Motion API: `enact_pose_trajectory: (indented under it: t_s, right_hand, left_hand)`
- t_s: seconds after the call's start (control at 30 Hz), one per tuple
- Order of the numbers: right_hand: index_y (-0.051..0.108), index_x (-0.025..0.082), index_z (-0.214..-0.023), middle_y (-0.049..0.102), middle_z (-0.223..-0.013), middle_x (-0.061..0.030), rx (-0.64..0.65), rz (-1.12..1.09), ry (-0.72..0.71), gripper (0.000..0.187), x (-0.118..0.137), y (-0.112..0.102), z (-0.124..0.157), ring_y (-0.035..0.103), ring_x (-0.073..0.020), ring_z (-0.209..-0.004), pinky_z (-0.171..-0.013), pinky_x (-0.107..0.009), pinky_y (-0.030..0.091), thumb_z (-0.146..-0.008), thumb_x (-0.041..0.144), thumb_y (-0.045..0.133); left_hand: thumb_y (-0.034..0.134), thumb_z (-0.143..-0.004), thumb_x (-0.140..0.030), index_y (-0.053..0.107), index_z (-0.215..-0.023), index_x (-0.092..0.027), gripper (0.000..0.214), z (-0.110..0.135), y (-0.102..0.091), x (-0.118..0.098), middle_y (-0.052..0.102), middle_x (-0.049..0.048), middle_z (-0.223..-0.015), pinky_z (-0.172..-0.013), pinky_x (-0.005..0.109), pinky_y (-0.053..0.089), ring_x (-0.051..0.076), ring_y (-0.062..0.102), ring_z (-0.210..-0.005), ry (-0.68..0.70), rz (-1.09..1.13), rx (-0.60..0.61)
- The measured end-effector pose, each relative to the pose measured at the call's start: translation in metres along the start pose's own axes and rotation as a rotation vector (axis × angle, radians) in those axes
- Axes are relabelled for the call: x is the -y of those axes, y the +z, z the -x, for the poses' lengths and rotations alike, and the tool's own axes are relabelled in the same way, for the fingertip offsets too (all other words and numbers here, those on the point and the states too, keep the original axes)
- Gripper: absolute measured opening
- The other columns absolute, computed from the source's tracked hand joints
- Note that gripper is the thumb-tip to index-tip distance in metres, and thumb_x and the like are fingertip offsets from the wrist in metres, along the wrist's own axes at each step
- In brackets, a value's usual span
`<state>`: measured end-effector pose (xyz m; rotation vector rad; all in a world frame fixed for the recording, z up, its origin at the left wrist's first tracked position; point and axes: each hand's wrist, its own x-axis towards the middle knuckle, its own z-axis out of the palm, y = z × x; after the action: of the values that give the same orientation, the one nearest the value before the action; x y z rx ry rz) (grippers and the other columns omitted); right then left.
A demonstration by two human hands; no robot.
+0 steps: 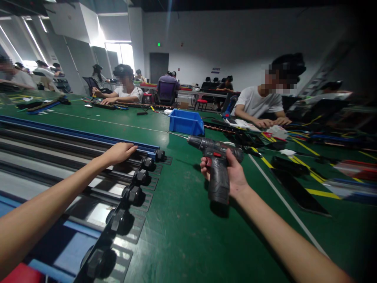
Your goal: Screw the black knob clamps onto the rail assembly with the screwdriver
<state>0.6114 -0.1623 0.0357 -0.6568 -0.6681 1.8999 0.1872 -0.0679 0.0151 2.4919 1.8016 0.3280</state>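
My right hand [235, 173] is wrapped round the grip of a black cordless drill [219, 177], a finger at its red trigger. The drill's long thin bit [178, 135] points left, held above the green table. My left hand [121, 152] lies on the far bars of a long rack of parallel dark rails [59, 147], its visible fingers stretched to the right; the rest are hidden. Along the rack's right end runs a row of black hex-shaped knobs [135, 195] with slotted grey plates [134, 228] beside them. The bit tip is apart from the rack.
A blue plastic bin [186, 122] stands just beyond the bit. On the right lie a flat black panel [300, 192], cables and yellow tape lines [322, 193]. Co-workers in white shirts [259, 102] sit across the table. Something red [25, 273] shows at the lower left.
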Motion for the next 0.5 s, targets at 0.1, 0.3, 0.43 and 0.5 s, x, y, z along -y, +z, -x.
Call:
enact_pose_trajectory:
  t_s: [0.1,0.3,0.43,0.5]
  right_hand:
    - [0.064,0.015,-0.099,0.068,-0.089,-0.0122,-0.030,0.052,0.025,0.047,0.007,-0.013,-0.018,0.067,-0.0227,-0.080,-0.074,-0.035,0.061,-0.085,0.060,0.058]
    - [0.063,0.018,-0.091,0.067,-0.084,-0.0114,0.001,0.108,0.080,0.044,0.011,-0.035,-0.058,0.067,-0.0241,-0.078,-0.070,-0.036,0.062,-0.084,0.061,0.059]
    - [0.066,0.017,-0.095,0.070,-0.085,-0.0123,-0.011,0.146,0.112,0.046,0.005,-0.048,-0.075,0.069,-0.0252,-0.078,-0.068,-0.037,0.062,-0.086,0.061,0.057]
    - [0.067,0.016,-0.096,0.070,-0.086,-0.0122,-0.019,0.112,0.136,0.046,0.003,-0.055,-0.079,0.069,-0.0244,-0.079,-0.069,-0.035,0.062,-0.087,0.060,0.056]
  left_hand:
    - [0.035,-0.096,-0.051,0.068,-0.083,-0.019,0.048,-0.002,-0.005,-0.007,0.071,0.0113,-0.083,-0.075,0.033,0.041,0.026,0.065,-0.082,0.040,-0.089,-0.062]
    - [0.038,-0.096,-0.048,0.068,-0.088,-0.018,0.043,-0.009,-0.015,-0.046,0.068,0.0101,-0.086,-0.076,0.032,0.043,0.024,0.063,-0.084,0.122,-0.024,-0.054]
    - [0.038,-0.096,-0.058,0.068,-0.089,-0.019,0.050,-0.015,-0.010,-0.078,0.066,0.0107,-0.090,-0.075,0.034,0.044,0.025,0.063,-0.085,0.125,-0.015,-0.046]
    - [0.037,-0.095,-0.063,0.069,-0.093,-0.020,0.053,-0.017,-0.004,-0.087,0.066,0.0111,-0.094,-0.076,0.035,0.044,0.026,0.064,-0.088,0.113,-0.001,-0.023]
